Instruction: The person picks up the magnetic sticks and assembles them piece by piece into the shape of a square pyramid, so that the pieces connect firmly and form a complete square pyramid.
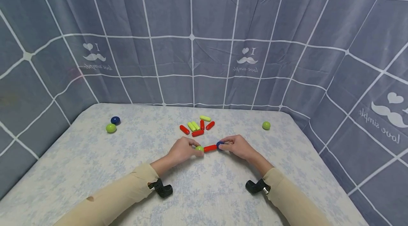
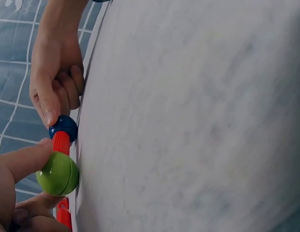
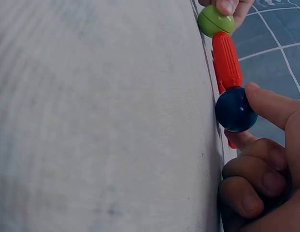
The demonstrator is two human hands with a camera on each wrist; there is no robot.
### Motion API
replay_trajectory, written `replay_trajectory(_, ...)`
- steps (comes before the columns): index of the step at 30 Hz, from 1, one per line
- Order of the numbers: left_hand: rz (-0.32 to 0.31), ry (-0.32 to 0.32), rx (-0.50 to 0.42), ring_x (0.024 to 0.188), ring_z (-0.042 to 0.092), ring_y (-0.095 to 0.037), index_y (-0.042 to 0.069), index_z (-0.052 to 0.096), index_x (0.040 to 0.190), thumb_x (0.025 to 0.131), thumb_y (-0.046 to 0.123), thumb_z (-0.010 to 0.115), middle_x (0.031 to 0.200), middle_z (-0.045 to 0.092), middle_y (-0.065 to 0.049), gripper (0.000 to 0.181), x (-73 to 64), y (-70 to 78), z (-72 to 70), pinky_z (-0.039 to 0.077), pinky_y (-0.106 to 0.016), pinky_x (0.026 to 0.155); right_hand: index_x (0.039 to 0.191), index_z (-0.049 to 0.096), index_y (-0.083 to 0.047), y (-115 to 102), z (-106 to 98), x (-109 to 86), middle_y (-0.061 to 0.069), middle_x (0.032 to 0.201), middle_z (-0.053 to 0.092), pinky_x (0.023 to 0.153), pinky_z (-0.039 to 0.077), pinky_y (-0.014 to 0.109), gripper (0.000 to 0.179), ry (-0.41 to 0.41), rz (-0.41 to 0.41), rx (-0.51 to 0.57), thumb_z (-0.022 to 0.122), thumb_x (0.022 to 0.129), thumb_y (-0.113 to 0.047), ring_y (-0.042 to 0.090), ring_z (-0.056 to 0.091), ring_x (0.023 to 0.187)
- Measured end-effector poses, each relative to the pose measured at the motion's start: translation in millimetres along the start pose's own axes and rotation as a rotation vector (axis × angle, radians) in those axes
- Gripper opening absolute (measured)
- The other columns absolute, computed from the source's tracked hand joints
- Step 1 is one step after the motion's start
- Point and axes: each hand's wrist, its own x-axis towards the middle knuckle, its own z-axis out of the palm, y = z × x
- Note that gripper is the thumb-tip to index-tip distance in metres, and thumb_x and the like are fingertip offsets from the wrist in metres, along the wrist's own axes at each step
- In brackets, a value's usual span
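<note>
A red rod (image 1: 210, 148) spans between a green ball (image 1: 199, 149) and a dark blue ball (image 1: 220, 145), its ends meeting both. My left hand (image 1: 185, 148) pinches the green ball between thumb and fingers. On the other side, my right hand (image 1: 237, 146) pinches the blue ball with thumb and index finger, the other fingers curled, as the right wrist view shows. Ridges run along the red rod (image 3: 227, 59) in that view. The three joined pieces lie at the tablecloth's surface.
Behind the hands lie several loose rods, red (image 1: 197, 133) and yellow-green (image 1: 205, 118). A blue ball (image 1: 115, 120) and a green ball (image 1: 111, 128) sit at the left, another green ball (image 1: 266, 125) at the right. A grey checked curtain (image 1: 210, 56) hangs around the patterned tablecloth (image 1: 143, 141).
</note>
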Motion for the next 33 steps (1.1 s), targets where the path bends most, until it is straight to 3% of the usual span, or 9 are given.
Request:
replay_trajectory(4,0.023,-0.049,0.030,0.076,0.056,-0.013,0.011,0.081,0.094,0.077,0.036,0.087,0.088,0.073,0.004,0.030,-4.8,3.4,2.5,0.044,-0.028,0.062,0.114,0.076,-0.013,-0.3,0.9,0.4,-0.004,0.059,0.041,0.055,0.030,0.027,0.035,0.024,0.021,0.018,0.078,0.087,-0.036,0.013,0.035,0.055)
replay_trajectory(10,0.080,-0.106,0.071,0.058,0.046,-0.010,0.016,0.080,0.079,0.078,0.040,0.085,0.066,0.068,0.007,0.025,-8.8,10.1,10.6,0.034,-0.026,0.053,0.115,0.076,-0.013,-0.4,1.7,3.7,-0.004,0.058,0.040,0.055,0.031,0.026,0.033,0.038,0.015,0.037,0.078,0.088,-0.032,0.012,0.036,0.055)
replay_trajectory(16,0.099,-0.097,0.111,0.051,0.040,-0.008,0.021,0.075,0.069,0.077,0.046,0.084,0.053,0.053,0.011,0.028,-11.5,16.2,23.1,0.028,-0.026,0.048,0.119,0.075,-0.012,-2.4,3.8,6.4,-0.004,0.056,0.041,0.054,0.031,0.026,0.033,0.034,-0.019,0.039,0.074,0.091,-0.030,0.012,0.038,0.054)
replay_trajectory(22,0.130,-0.076,0.142,0.045,0.036,-0.007,0.015,0.066,0.055,0.076,0.049,0.083,0.046,0.035,0.014,0.044,-14.4,26.0,34.0,0.023,-0.024,0.044,0.117,0.076,-0.013,-2.3,7.2,9.4,-0.006,0.058,0.043,0.054,0.029,0.025,0.032,0.080,-0.008,0.055,0.074,0.092,-0.032,0.012,0.036,0.056)
replay_trajectory(30,0.187,-0.074,0.217,0.041,0.032,-0.005,0.020,0.049,0.045,0.077,0.049,0.084,0.043,0.028,0.014,0.055,-15.8,38.1,46.0,0.019,-0.023,0.042,0.107,0.077,-0.009,-4.2,12.1,11.0,-0.006,0.061,0.046,0.056,0.030,0.026,0.033,0.144,0.058,0.114,0.080,0.086,-0.034,0.012,0.037,0.060)
replay_trajectory(33,0.187,-0.078,0.234,0.040,0.030,-0.005,0.022,0.044,0.044,0.077,0.050,0.084,0.042,0.026,0.014,0.059,-15.1,41.6,48.8,0.019,-0.023,0.041,0.104,0.078,-0.008,-4.4,12.8,10.7,-0.007,0.067,0.053,0.057,0.030,0.026,0.031,0.153,0.057,0.127,0.081,0.085,-0.033,0.012,0.038,0.063)
